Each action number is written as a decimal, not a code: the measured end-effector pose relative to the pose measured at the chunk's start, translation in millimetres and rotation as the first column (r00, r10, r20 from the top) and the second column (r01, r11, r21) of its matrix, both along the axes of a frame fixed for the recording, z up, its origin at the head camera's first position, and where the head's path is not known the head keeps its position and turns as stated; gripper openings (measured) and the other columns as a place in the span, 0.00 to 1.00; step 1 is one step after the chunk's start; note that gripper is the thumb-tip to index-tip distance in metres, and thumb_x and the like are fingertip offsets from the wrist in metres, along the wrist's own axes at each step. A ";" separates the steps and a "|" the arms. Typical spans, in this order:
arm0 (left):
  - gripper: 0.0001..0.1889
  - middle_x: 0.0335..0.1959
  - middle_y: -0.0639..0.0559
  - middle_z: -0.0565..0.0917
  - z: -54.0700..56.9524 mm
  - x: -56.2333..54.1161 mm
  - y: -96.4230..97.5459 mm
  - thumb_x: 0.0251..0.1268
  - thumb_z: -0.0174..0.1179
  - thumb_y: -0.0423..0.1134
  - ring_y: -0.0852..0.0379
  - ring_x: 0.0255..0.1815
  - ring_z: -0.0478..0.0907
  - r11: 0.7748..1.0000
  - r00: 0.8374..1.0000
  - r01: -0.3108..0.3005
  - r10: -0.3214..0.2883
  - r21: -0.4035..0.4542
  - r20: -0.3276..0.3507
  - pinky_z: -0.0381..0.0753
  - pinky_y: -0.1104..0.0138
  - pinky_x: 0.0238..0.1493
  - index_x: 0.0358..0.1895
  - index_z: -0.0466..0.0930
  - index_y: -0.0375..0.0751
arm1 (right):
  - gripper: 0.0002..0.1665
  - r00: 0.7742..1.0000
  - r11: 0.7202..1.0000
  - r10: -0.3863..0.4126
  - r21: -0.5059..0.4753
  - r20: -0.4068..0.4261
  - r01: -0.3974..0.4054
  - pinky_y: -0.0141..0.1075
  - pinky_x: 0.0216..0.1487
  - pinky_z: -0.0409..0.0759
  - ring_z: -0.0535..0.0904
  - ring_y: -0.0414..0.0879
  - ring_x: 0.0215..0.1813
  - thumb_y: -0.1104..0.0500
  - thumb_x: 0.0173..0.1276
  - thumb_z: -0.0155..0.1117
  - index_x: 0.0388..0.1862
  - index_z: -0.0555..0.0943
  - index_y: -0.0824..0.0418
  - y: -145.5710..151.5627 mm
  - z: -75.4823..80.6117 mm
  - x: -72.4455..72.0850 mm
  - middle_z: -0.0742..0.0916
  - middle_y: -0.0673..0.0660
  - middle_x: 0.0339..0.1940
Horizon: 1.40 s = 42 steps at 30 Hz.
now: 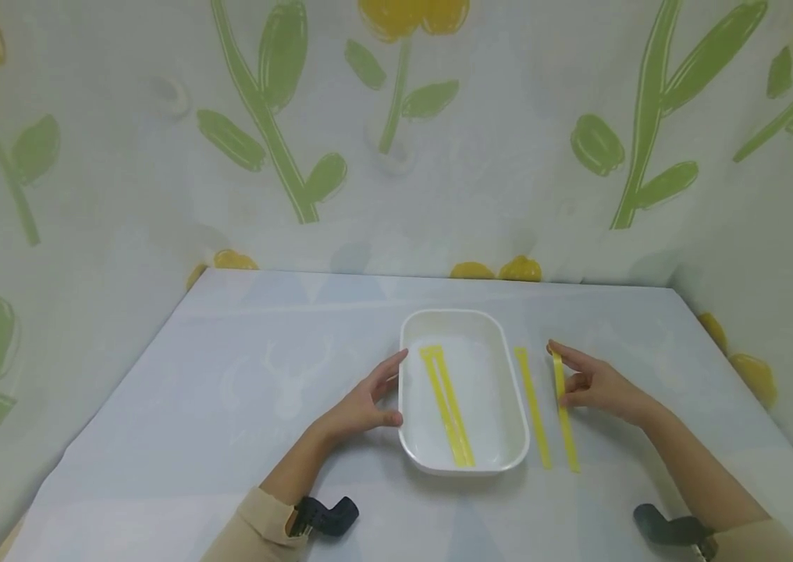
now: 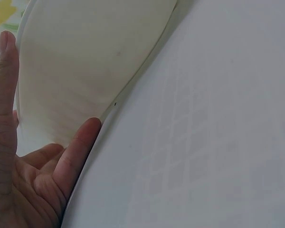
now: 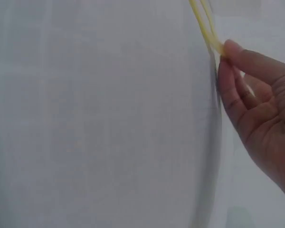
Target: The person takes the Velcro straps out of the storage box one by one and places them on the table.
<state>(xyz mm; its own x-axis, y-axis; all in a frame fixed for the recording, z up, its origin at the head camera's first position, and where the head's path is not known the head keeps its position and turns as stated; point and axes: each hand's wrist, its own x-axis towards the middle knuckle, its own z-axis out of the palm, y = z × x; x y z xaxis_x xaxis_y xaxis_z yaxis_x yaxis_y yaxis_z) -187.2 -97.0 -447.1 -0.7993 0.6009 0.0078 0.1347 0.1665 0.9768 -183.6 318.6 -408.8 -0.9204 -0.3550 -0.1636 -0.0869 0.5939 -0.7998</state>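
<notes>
A white rectangular tray [image 1: 488, 406] stands on the table with yellow strips [image 1: 442, 407] lying lengthwise inside it. Against the tray's left side rests my left hand [image 1: 363, 407], fingers spread and thumb apart; the left wrist view shows its fingers touching the tray's outer wall [image 2: 95, 61]. My right hand [image 1: 600, 388], right of the tray, pinches a thin yellow strip [image 1: 568, 437] by thumb and finger. The right wrist view shows this yellow strip [image 3: 206, 31] at the fingertips. Between tray and right hand, another yellow strip [image 1: 534, 410] lies flat.
A pale patterned cloth covers the table [image 1: 179, 406]. Behind and at both sides hangs a white fabric [image 1: 509, 156] with green leaves and yellow flowers. Dark devices [image 1: 329, 517] are strapped to both wrists.
</notes>
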 end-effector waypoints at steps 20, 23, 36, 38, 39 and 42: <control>0.57 0.73 0.40 0.56 -0.4 2.1 -0.8 0.41 0.70 0.64 0.42 0.74 0.54 1.000 1.000 0.016 -0.016 0.014 -0.011 0.59 0.46 0.68 0.75 0.45 0.62 | 0.45 0.996 0.976 -0.049 0.209 -0.074 0.064 0.33 0.42 0.75 0.72 0.51 0.46 0.54 0.51 0.75 0.66 0.68 0.69 -9.6 -4.5 0.6 0.69 0.68 0.60; 0.57 0.73 0.40 0.56 -1.1 1.9 -1.0 0.41 0.70 0.63 0.42 0.74 0.54 1.000 1.000 0.019 -0.019 0.021 -0.013 0.59 0.47 0.68 0.75 0.45 0.61 | 0.44 0.996 0.974 -0.049 0.218 -0.077 0.064 0.32 0.41 0.74 0.71 0.50 0.44 0.54 0.51 0.76 0.64 0.70 0.70 -10.2 -4.7 -0.3 0.72 0.64 0.52; 0.57 0.74 0.41 0.55 -0.3 0.3 -0.4 0.41 0.70 0.64 0.42 0.74 0.54 0.999 1.000 0.025 -0.025 0.019 -0.019 0.58 0.47 0.69 0.75 0.45 0.63 | 0.44 0.998 0.961 -0.033 0.274 -0.061 0.048 0.37 0.42 0.73 0.69 0.50 0.43 0.52 0.50 0.76 0.64 0.70 0.68 -13.3 -2.4 -4.1 0.75 0.62 0.47; 0.56 0.74 0.41 0.55 0.1 0.1 -0.6 0.41 0.69 0.64 0.42 0.74 0.54 0.999 0.999 0.026 -0.026 0.022 -0.021 0.57 0.47 0.69 0.75 0.45 0.63 | 0.45 0.998 0.962 -0.024 0.269 -0.064 0.040 0.38 0.42 0.72 0.69 0.50 0.43 0.52 0.50 0.76 0.64 0.70 0.69 -13.8 -1.6 -4.6 0.75 0.62 0.47; 0.56 0.74 0.41 0.55 -0.1 -0.2 -0.7 0.41 0.69 0.64 0.43 0.74 0.54 0.999 0.999 0.027 -0.026 0.021 -0.024 0.57 0.47 0.69 0.75 0.45 0.63 | 0.45 0.997 0.962 -0.021 0.270 -0.069 0.039 0.38 0.42 0.72 0.69 0.50 0.43 0.52 0.50 0.76 0.64 0.70 0.69 -14.0 -1.2 -4.8 0.75 0.62 0.47; 0.56 0.74 0.42 0.55 -0.6 -1.2 -0.9 0.41 0.69 0.64 0.42 0.74 0.54 0.999 0.999 0.030 -0.029 0.030 -0.027 0.58 0.47 0.69 0.75 0.45 0.63 | 0.44 0.997 0.962 -0.012 0.270 -0.081 0.034 0.37 0.41 0.71 0.69 0.50 0.42 0.51 0.50 0.76 0.64 0.71 0.68 -14.6 -1.2 -6.0 0.75 0.62 0.47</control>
